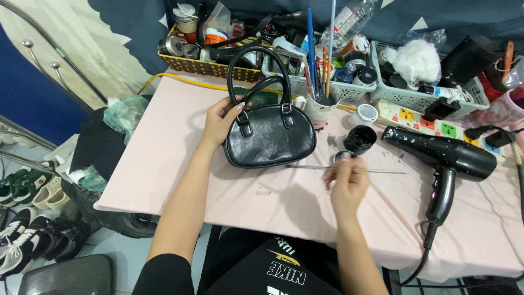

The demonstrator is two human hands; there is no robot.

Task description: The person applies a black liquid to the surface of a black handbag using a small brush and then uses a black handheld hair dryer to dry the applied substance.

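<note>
A small glossy black handbag with two looped handles stands upright on a pink table. My left hand grips its left end, thumb near the handle base. My right hand hovers to the right of the bag and pinches a thin paintbrush that lies level, its tip pointing left towards the bag's lower right corner. An open black jar sits just beyond my right hand.
A black hair dryer lies at the right with its cord off the front edge. A cup of brushes, a power strip and cluttered baskets line the back. Shoes sit on the floor at the left.
</note>
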